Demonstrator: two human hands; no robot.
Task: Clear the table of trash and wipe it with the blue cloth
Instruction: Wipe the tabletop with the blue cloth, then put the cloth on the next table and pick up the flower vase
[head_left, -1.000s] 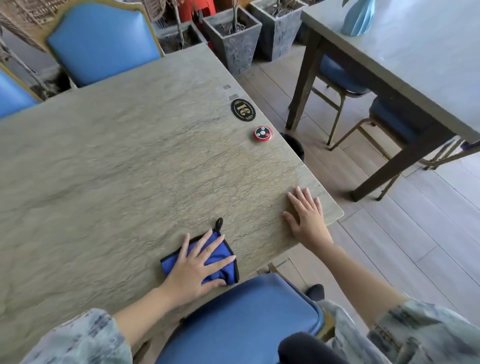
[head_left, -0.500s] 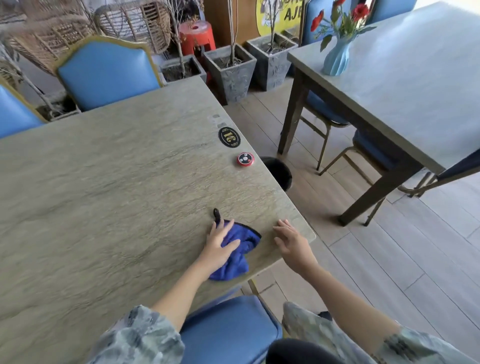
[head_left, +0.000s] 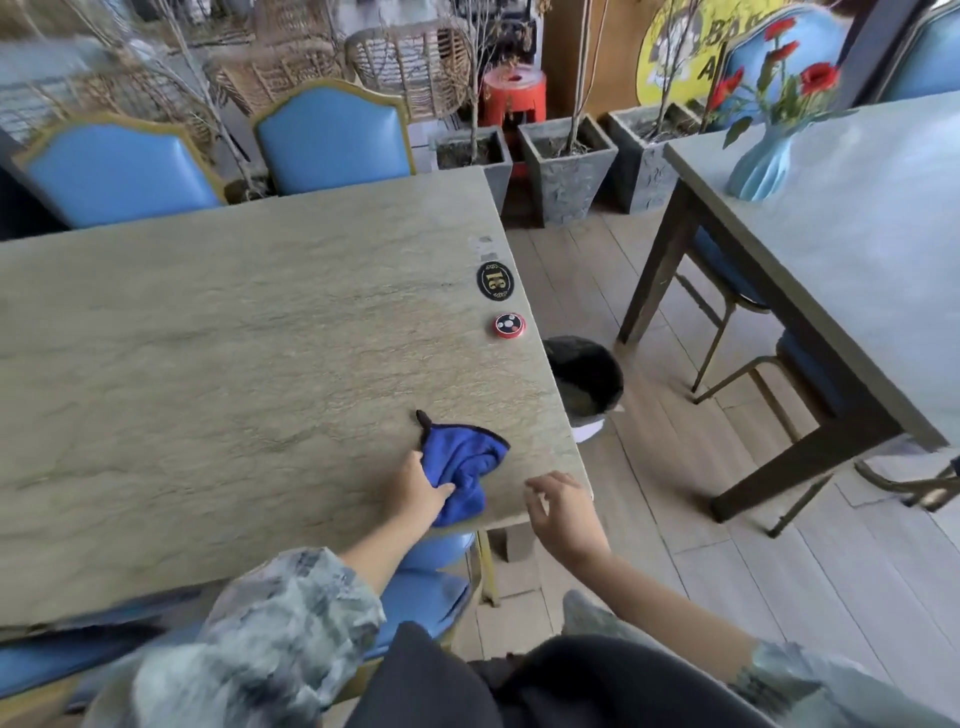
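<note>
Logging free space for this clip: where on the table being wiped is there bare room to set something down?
Nearly the whole table is bare: everything left of the blue cloth, back to the blue chairs. The right edge is busier: number plaque, red call button, then the cloth gripped by the left hand, with the right hand at the near corner.

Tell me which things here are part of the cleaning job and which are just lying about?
Part of the job:
cloth, gripped by the left hand
table
bin on the floor beside it
right hand, holding nothing

Just there:
number plaque
red button
vase on the other table
chairs
planters
</note>
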